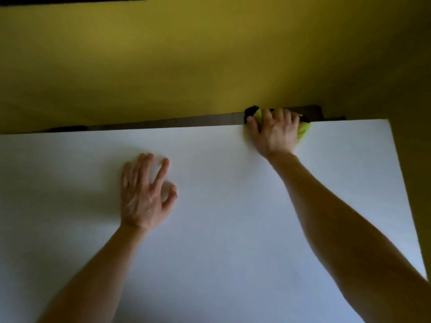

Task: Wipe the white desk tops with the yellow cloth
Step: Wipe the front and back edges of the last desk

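Right hand (pixel 275 134) is working at the far edge of the desk (pixel 221 229), near its far right corner, fingers curling over the bunched yellow cloth (pixel 304 131) and pressing it down.

Risk: the cloth is sitting right on the lip, partly overhanging toward the dark strip (pixel 163 123) between desk and yellow wall (pixel 186 66). A push further forward is likely sending it off the back edge into that gap, or knuckles are hitting the wall. The arm is reaching almost fully out, so pressure is probably getting weak and patchy there, and the corner could be getting skipped.

Left hand (pixel 144 194) is lying flat on the desk mid-surface, fingers apart and relaxed, holding nothing, seemingly bracing the lean. If it slips on the smooth top, the balance is going with it.

Cloth look: bright yellow-green, soft, crumpled into a wad, mostly hiding under the hand, with only a fold showing at the right side and a bit by the thumb. A black patch (pixel 250 111) is showing just left of the fingers; cannot tell what it is.
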A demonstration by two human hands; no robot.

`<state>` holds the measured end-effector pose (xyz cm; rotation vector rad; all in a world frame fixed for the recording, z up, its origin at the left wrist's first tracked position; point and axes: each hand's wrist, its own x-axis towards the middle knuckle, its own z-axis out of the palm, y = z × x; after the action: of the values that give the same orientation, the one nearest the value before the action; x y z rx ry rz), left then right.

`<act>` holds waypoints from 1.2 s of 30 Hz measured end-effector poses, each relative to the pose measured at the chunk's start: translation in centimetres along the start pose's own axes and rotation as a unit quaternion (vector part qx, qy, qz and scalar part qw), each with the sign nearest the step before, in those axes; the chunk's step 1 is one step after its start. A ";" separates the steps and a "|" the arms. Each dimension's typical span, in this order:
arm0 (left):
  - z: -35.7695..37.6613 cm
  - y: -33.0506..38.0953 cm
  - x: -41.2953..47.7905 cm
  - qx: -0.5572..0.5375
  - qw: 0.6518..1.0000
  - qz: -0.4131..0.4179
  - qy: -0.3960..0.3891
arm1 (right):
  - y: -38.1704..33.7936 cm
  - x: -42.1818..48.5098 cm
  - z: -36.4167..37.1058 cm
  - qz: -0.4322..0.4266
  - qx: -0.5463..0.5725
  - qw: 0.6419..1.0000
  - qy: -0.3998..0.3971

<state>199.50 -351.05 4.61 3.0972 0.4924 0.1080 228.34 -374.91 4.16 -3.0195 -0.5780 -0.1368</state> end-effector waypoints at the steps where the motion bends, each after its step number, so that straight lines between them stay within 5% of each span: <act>1: -0.3 0.9 -0.1 0.007 1.000 0.005 -0.004 | -3.2 0.2 -0.1 -0.037 0.019 0.999 -0.023; 4: -0.7 5.8 0.3 -0.011 0.999 0.035 0.005 | -10.4 0.5 -1.2 -0.182 0.070 0.974 -0.116; 7: -0.3 12.6 1.7 -0.052 0.998 0.044 0.000 | -7.3 1.1 -1.1 -0.237 0.111 0.957 -0.126; 14: 1.6 17.8 2.3 -0.077 0.997 0.002 0.006 | 19.2 2.0 -2.3 -0.055 0.044 0.997 -0.036; 18: 1.6 17.8 2.2 -0.078 0.997 -0.004 -0.005 | 10.9 1.8 -1.1 0.021 -0.008 0.999 -0.032; 23: 1.6 17.6 2.2 -0.050 0.998 -0.009 -0.032 | -4.7 1.7 -1.4 -0.142 0.094 0.976 -0.135; 27: 1.7 17.8 2.4 -0.062 0.998 -0.010 -0.015 | 2.1 2.8 -0.8 -0.173 0.112 0.970 -0.127; 32: 1.4 18.3 2.6 -0.074 0.997 -0.013 -0.006 | 18.7 3.0 -1.2 -0.028 0.037 0.999 -0.005; 36: 1.4 18.4 2.6 -0.076 0.997 -0.014 -0.010 | 13.1 2.6 -0.5 0.056 -0.009 0.998 -0.007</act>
<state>207.71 -367.72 3.63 2.9397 0.5012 0.1080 235.54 -386.13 4.31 -3.0643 -0.4091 -0.1145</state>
